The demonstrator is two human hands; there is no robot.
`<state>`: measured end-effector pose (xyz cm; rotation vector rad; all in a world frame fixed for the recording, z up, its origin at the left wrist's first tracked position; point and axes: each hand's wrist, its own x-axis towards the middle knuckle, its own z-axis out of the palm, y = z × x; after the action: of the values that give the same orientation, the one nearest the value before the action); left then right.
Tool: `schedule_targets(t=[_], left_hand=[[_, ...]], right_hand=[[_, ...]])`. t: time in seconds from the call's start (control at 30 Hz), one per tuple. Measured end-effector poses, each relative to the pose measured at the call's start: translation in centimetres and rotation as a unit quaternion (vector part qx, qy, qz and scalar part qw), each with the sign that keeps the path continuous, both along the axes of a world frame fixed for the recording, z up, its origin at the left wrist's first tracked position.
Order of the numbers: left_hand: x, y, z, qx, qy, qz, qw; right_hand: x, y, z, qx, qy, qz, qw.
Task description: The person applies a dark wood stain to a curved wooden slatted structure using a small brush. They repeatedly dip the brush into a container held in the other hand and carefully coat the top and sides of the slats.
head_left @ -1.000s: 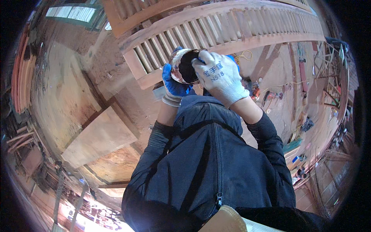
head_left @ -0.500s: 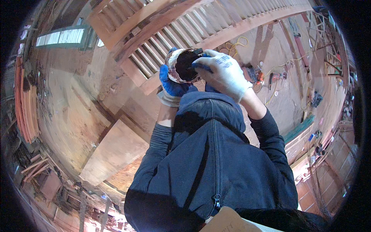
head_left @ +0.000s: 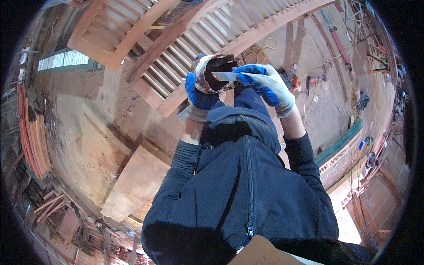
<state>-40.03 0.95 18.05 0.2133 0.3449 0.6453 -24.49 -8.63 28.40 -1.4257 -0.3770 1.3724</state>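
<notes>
My left hand (head_left: 202,98), in a blue-palmed work glove, is wrapped round a round can (head_left: 201,75). The can is crusted with whitish and brown smears, has a ragged rim and is dark inside; its mouth is tilted toward me. In my right hand (head_left: 268,88), gloved the same way, a flat, pale metal blade like a putty knife (head_left: 224,76) is pinched between thumb and fingers. Its tip lies across the can's mouth, pointing left. The handle end is hidden in the glove.
A long louvred wooden shutter (head_left: 161,77) lies just beyond my hands, with another slatted panel (head_left: 95,46) at upper left. A yellow cord (head_left: 265,47) and a red power tool (head_left: 314,80) are on the floor at right. Planks (head_left: 33,139) are stacked at far left.
My right hand has drawn back from inside the can and turned, so the flat blade now shows. The left hand still holds the can. The view has shifted slightly.
</notes>
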Motion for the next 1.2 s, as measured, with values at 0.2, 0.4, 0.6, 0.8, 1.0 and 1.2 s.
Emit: schedule_targets(t=[0.2,0.4,0.6,0.8,1.0,1.2], left_hand=[[1.1,1.1,0.4,0.178,0.108,-0.067,0.976],[3.3,1.3,-4.0,0.032,0.07,-0.028,0.997],[4.5,4.0,-11.0,-0.058,0.054,-0.05,0.996],[5.3,10.3,-16.4,-0.231,-0.127,0.025,0.964],[4.1,10.3,-18.1,-0.35,-0.223,0.066,0.907],[3.9,10.6,-17.4,-0.328,-0.155,0.071,0.929]], right_hand=[[2.0,-0.8,1.2,-0.026,0.054,0.016,0.998],[4.7,-1.7,-0.3,-0.043,0.222,-0.023,0.974],[11.2,-0.3,-5.9,-0.044,0.227,0.027,0.973],[18.9,2.7,-13.4,-0.077,0.201,0.026,0.976],[23.1,5.1,-18.4,-0.028,0.184,-0.057,0.981],[24.3,4.4,-20.3,-0.06,0.143,-0.096,0.983]])
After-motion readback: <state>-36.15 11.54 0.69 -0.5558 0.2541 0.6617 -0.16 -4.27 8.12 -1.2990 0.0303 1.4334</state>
